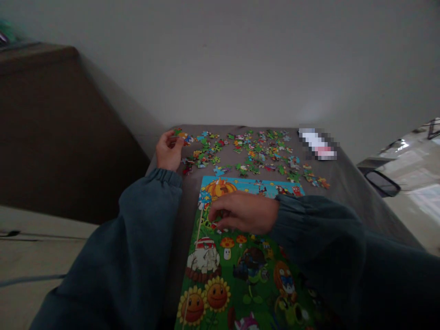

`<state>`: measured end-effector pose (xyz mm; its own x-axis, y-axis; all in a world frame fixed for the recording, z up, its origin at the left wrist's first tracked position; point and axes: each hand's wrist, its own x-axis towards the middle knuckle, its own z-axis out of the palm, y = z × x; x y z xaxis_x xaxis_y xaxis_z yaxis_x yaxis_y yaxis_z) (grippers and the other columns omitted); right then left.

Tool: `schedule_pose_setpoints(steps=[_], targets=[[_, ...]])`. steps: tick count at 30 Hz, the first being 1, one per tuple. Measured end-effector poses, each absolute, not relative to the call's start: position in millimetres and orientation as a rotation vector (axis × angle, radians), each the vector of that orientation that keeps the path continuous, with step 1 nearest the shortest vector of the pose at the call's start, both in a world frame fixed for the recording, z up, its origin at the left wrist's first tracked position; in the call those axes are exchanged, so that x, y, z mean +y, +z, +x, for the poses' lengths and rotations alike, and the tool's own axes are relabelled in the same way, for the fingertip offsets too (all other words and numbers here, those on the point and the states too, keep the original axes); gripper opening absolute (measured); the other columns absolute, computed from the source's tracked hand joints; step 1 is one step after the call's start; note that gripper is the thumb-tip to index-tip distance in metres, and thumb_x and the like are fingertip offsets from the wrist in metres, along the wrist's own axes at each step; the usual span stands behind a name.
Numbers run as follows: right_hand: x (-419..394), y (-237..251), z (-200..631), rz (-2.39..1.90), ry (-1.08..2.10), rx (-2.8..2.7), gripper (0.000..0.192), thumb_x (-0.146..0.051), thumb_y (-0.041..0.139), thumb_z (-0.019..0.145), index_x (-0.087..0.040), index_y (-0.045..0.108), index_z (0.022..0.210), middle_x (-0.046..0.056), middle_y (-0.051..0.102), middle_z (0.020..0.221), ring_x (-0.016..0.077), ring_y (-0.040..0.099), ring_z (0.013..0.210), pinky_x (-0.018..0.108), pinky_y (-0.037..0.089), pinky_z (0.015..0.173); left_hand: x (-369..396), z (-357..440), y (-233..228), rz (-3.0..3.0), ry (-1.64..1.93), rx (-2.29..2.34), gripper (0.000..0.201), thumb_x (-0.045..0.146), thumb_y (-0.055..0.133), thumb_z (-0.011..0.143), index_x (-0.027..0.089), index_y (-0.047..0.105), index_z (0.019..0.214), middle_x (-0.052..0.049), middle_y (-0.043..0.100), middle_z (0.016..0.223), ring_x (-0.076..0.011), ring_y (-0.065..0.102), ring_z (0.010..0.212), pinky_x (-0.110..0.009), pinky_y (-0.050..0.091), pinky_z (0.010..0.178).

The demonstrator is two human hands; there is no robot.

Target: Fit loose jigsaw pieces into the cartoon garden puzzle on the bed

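My left hand (169, 150) is at the far left of the grey table, thumb and fingers closed on a small jigsaw puzzle piece (178, 131) with green on it. More loose puzzle pieces (206, 151) lie just to its right. Over the upper part of a colourful cartoon puzzle board (225, 270) is my right hand (242, 213), palm down. Its fingers are curled toward the board's left side, and whatever they pinch is hidden or too small to make out. Printed sunflowers, mushrooms and a pumpkin show on the board.
Several more loose pieces (261, 153) spread across the back of the table (337, 197). A phone with a blurred screen (318, 144) lies at the back right. The wall (220, 68) rises behind, and a dark brown cabinet (62, 137) stands at the left.
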<state>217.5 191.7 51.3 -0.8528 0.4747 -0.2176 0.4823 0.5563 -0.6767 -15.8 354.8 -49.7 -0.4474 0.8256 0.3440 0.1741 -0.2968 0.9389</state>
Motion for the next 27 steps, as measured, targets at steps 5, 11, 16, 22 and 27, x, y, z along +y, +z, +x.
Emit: schedule_pose_setpoints(steps=[5,11,16,22,27], targets=[[195,38,199,0.766,-1.261,2.755,0.008,-0.015,0.073,0.086,-0.014,0.07,0.093,0.003,0.071,0.092,0.0113,0.063,0.077,0.022,0.043,0.068,354,-15,-49,1.276,1.799,1.456,0.027,0.017,0.072,0.081,0.02,0.063,0.106,-0.001,0.07,0.085,-0.0167,0.069,0.076,-0.029,0.057,0.071],[194,34,177,0.709,-1.324,2.694,0.013,-0.013,0.074,0.084,-0.016,0.073,0.097,-0.001,0.071,0.083,0.01,0.064,0.076,0.021,0.043,0.067,357,-18,-53,1.287,1.81,1.451,0.029,0.023,0.076,0.08,0.021,0.063,0.105,-0.001,0.07,0.085,-0.0174,0.069,0.078,-0.03,0.058,0.072],[196,26,170,0.671,-1.317,2.674,0.016,-0.012,0.076,0.082,-0.015,0.072,0.098,-0.001,0.069,0.082,0.0088,0.062,0.073,0.019,0.043,0.066,359,-18,-55,1.292,1.823,1.44,0.029,0.025,0.077,0.079,0.021,0.063,0.105,-0.002,0.069,0.085,-0.0178,0.069,0.079,-0.031,0.058,0.074],[197,23,170,0.581,-1.116,2.8,0.017,-0.018,0.083,0.076,-0.015,0.071,0.088,0.002,0.065,0.089,0.0114,0.058,0.077,0.021,0.041,0.067,359,-16,-55,1.294,1.825,1.426,0.028,0.023,0.076,0.079,0.021,0.064,0.104,-0.001,0.07,0.085,-0.0174,0.07,0.078,-0.03,0.058,0.074],[199,12,169,0.53,-1.03,2.905,0.021,-0.03,0.082,0.078,-0.016,0.07,0.084,0.003,0.063,0.089,0.0157,0.057,0.085,0.025,0.04,0.074,358,-16,-53,1.291,1.828,1.43,0.028,0.019,0.075,0.078,0.021,0.064,0.103,-0.001,0.069,0.084,-0.0172,0.069,0.079,-0.03,0.057,0.075]])
